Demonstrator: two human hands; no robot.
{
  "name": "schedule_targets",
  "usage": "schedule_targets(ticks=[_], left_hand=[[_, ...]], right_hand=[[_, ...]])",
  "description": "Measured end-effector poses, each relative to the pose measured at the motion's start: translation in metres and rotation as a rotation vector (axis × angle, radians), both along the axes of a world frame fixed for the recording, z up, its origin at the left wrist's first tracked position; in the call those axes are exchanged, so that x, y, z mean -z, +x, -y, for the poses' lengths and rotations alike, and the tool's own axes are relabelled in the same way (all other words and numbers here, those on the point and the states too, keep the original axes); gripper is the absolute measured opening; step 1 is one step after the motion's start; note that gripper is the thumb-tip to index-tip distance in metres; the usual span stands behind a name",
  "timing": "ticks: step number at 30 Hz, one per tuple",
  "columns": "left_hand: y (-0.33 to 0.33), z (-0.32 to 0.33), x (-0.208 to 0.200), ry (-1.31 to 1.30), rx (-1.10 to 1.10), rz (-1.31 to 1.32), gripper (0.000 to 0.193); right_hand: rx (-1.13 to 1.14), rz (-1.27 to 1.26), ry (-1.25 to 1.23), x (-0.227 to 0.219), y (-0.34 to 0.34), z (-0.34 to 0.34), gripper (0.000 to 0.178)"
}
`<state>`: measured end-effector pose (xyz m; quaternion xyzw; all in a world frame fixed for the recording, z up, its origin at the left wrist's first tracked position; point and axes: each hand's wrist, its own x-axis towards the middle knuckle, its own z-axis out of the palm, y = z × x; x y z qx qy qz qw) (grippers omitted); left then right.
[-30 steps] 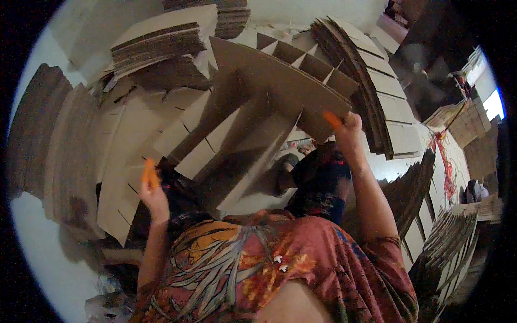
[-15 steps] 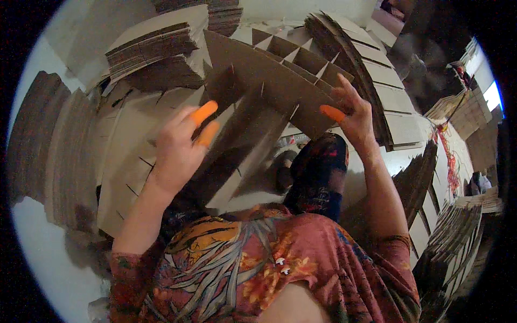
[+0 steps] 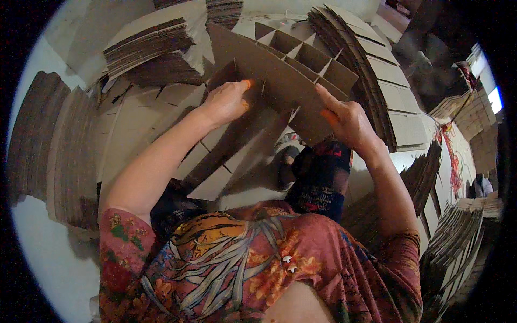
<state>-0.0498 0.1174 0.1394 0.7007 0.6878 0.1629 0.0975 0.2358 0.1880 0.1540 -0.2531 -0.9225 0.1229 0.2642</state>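
A partly assembled cardboard divider grid [image 3: 296,56] stands in front of me, its slotted strips crossing into open cells. A long brown panel [image 3: 274,81] runs across its near side. My left hand [image 3: 227,102] is closed at a cardboard strip that joins the near face of this panel; its fingertips are partly hidden. Around the panel's right end, my right hand [image 3: 349,123] grips with the index finger along the far side and the thumb on the near side. Both hands wear orange finger covers. Below my left forearm, a slotted cardboard strip [image 3: 212,180] slants toward my lap.
Stacks of flat cardboard [image 3: 148,46] lie at the back left, with more upright stacks [image 3: 72,153] at the far left. A long row of slotted strips [image 3: 371,70] leans at the right. Another pile [image 3: 452,247] sits lower right, near red strings [image 3: 452,156]. A fan [image 3: 423,62] stands behind.
My left hand has moved right and away from me, from above the strips to the panel, and closed. My right hand has come down onto the panel's right end. The grid has shifted slightly.
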Motion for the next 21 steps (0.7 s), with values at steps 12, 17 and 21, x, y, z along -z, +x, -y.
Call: schedule_targets(ticks=[12,17,21], left_hand=[[-0.014,-0.002,0.009,-0.053,0.030,0.200,0.045],[-0.034,0.014,-0.025,0.291,-0.209,0.137,0.025],[-0.126,0.003,-0.047,0.632,-0.343,-0.239,0.033]], right_hand=[[-0.071,0.118,0.022,0.015,0.000,-0.004,0.053],[-0.033,0.123,0.064,0.038,-0.001,-0.003,0.053],[0.000,0.083,0.107,0.031,-0.016,-0.012,0.049]])
